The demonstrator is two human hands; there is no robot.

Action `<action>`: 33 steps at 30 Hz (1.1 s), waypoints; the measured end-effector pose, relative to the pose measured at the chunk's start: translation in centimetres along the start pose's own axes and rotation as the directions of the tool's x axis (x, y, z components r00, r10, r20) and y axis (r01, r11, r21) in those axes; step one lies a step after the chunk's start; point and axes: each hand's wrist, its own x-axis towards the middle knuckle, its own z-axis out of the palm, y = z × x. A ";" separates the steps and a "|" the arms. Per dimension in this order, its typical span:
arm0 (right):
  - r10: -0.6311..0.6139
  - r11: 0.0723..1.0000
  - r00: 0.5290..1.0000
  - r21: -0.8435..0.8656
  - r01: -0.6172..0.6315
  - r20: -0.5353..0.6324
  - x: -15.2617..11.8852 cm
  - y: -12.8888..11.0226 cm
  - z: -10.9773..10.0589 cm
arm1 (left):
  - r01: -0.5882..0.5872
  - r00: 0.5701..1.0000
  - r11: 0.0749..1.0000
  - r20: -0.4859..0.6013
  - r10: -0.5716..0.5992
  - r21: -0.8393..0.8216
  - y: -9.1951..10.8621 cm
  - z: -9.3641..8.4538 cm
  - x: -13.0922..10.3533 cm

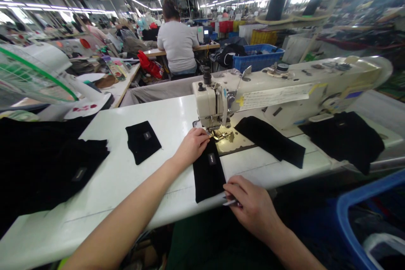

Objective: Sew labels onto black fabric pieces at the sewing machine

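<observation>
Bare forearms [136, 209] come in from the bottom edge, above some dark green cloth [196, 240] on the near side of the sewing machine [284, 97]. Between the hands lies a black strip [209, 181] with a small label [211, 159] on it; its far end is at the machine's foot [218, 134], and its near end reaches the front edge of the white table [172, 112]. Fingertips of the left hand [192, 145] are bunched on the strip's far end, right beside the machine's foot — whether they pinch or only press, I cannot tell. Closer to the table edge, the right hand [253, 202] has its fingers curled round a small pointed metal tool [231, 202], with thumb and forefinger at the strip's side edge.

Left of the machine, a small black piece [142, 143] with its own label lies flat, well apart from the left hand; further left is a heap of black cloth [47, 168]. Just right of the machine's foot rests a long black piece [268, 139], and another black piece [344, 139] lies near the machine's right end. Nearer than that end stands a blue basket [341, 209]. Behind the machine are a blue crate [259, 55] and a person in a white top [177, 42], back turned. Beyond the table, left of the machine — a fan [34, 71] with a green rim.
</observation>
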 end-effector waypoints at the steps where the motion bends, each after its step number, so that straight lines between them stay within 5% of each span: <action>1: -0.003 1.000 1.000 -0.007 0.003 0.010 0.1 0.0 0.0 | 0.000 1.000 1.000 0.003 0.000 -0.002 0.0 0.0 0.0; 14: 0.008 0.999 0.998 -0.049 -0.005 0.063 0.3 0.1 -0.4 | -0.012 0.997 0.997 0.074 0.006 0.080 -0.1 -0.7 0.4; 18: -0.010 0.996 0.997 -0.083 0.017 0.080 -0.2 0.1 -0.6 | -0.035 0.993 0.987 0.120 0.016 0.155 3.2 -2.3 -1.1; 24: -0.025 0.986 0.996 -0.162 0.039 0.090 -0.7 0.3 -0.4 | -0.160 0.948 0.978 0.255 0.191 -0.135 10.5 -4.2 -6.5; 28: -0.006 0.987 0.993 -0.160 0.025 0.118 -0.4 0.5 -0.5 | -0.165 0.953 0.980 0.238 0.188 -0.116 11.2 -4.0 -8.0; 33: 0.033 0.991 0.986 -0.136 -0.011 0.162 1.0 0.6 -0.7 | -0.145 0.943 0.978 0.279 0.183 -0.152 10.2 -3.9 -7.1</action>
